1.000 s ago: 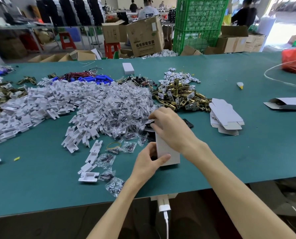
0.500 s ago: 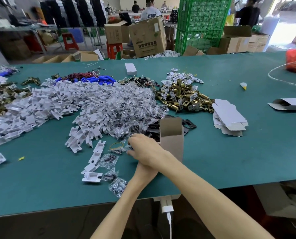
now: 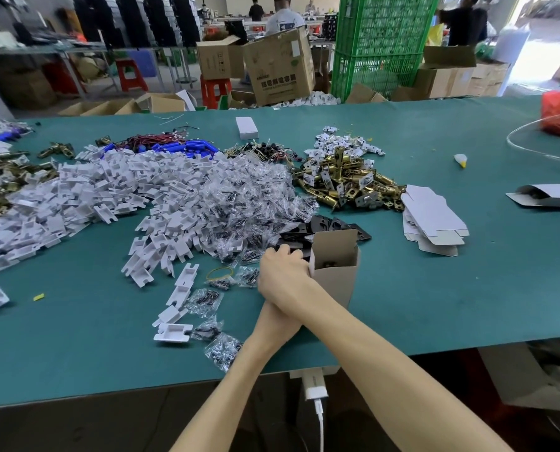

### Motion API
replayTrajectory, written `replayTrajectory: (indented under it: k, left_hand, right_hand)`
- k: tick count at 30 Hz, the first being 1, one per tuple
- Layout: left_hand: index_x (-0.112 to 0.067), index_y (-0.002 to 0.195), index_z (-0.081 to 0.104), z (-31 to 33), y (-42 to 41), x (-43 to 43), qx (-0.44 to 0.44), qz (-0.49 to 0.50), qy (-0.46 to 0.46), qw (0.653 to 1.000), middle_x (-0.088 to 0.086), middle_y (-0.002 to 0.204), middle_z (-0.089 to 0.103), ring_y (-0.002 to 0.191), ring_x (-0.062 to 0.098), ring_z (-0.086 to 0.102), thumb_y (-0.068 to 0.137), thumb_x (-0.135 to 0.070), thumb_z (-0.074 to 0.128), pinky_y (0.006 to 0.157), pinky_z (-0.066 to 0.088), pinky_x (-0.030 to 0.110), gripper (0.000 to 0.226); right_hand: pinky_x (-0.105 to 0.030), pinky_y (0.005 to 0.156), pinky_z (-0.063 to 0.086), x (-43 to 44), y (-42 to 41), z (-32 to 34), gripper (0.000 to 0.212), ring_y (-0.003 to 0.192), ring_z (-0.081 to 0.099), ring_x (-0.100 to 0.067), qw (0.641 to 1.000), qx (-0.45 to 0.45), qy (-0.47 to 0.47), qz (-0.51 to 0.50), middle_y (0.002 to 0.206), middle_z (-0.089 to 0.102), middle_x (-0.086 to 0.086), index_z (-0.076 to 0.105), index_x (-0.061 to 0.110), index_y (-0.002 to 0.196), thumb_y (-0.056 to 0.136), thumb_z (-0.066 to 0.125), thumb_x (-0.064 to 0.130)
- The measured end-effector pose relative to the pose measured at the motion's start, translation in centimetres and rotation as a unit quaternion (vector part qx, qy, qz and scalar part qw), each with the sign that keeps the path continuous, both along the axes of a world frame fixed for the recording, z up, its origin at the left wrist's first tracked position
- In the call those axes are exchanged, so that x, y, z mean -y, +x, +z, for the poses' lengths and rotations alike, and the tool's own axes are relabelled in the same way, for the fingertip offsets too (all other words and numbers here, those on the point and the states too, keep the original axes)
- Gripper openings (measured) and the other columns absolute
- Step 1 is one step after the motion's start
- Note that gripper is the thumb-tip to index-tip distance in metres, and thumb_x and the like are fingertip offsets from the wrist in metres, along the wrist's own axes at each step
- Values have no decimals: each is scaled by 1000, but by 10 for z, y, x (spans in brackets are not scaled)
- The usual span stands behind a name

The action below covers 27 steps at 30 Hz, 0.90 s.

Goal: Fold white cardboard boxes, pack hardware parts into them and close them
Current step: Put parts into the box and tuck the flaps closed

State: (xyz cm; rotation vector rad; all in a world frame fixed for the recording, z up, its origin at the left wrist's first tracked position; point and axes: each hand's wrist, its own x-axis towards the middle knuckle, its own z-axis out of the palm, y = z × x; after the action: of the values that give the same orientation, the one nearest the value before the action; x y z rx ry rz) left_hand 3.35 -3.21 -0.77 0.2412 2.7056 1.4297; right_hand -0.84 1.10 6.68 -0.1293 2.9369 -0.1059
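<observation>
**White cardboard box stands open, only part packed**

Near the front edge of the green worktop [image 3: 435,305], the left hand [image 3: 273,321] lies under the crossing right forearm. Its fingers are hidden, so whether it steadies the box or holds anything cannot be told. Just beyond, the right hand [image 3: 281,275] reaches across to the left of the box, fingers curled down among black plates [image 3: 324,225] and small clear bags of dark parts [image 3: 246,203]. What it has picked up, if anything, cannot be seen.

The box [image 3: 335,278] stands on end just beside that hand, its long axis vertical, mouth pointing up and lid flap raised at the far side. It is folded and its bottom appears closed, and a dark item [image 3: 329,264] shows inside. Packing looks under way: more parts probably have to go in, and the lid is not yet tucked.

Farther back lie heaps of white plastic pieces [image 3: 109,197] and brass latches [image 3: 347,184]. A stack of flat blanks [image 3: 431,216] to the right awaits folding. At the far side, one closed white box [image 3: 246,128] lies flat.
</observation>
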Motion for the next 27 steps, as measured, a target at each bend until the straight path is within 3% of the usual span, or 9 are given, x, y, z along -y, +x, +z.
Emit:
replayTrajectory:
  k: [3,7,13,19,22,25,27]
  left_hand:
    - [-10,112,54,1,0,1,2,2,13,1000,2,106,52,89,3,48,101,-4,61,73,37,8,14]
    - [0,126,56,4,1,-1,2,-6,23,1000,15,121,60,107,18,52,101,-5,62,90,45,26,26]
    - [-1,128,55,5,3,-1,-18,-21,27,999,6,119,55,110,14,49,102,-3,60,85,37,15,27]
    - [4,125,55,4,4,-2,-21,-33,36,999,7,114,56,101,12,51,101,-2,62,77,35,1,25]
    - [-2,127,54,4,6,-2,-26,-33,39,998,2,115,52,96,3,49,102,-4,62,79,33,-2,26]
    - [-17,125,50,5,7,-2,-32,-42,58,997,1,118,53,109,13,50,102,-7,63,84,36,2,29]
    - [-12,135,51,6,6,-2,-35,-45,61,997,3,121,56,112,16,53,101,-6,64,92,43,12,36]
  right_hand:
    - [-46,72,38,3,0,-2,41,124,46,-42,1000,0,9,-23,135,45,-21,46,4,131,96,59,20]
    - [-44,75,42,3,2,2,48,125,47,-42,998,1,52,-27,138,43,-22,39,0,138,99,55,22]
    - [-46,88,46,4,1,4,49,128,43,-40,999,4,41,-34,141,42,-21,40,3,139,98,58,23]
    - [-40,46,31,8,-8,3,53,129,38,-36,998,31,25,-56,140,39,-17,43,8,137,93,67,22]
    - [-42,60,39,10,-11,2,49,130,37,-36,997,49,-6,-55,140,40,-16,46,8,136,92,66,14]
    - [-46,73,43,11,-11,2,51,131,38,-36,997,50,-15,-50,141,40,-16,47,7,139,92,66,12]
    - [-45,72,41,11,-10,4,50,131,39,-35,998,51,-14,-41,141,39,-16,47,7,139,93,65,11]
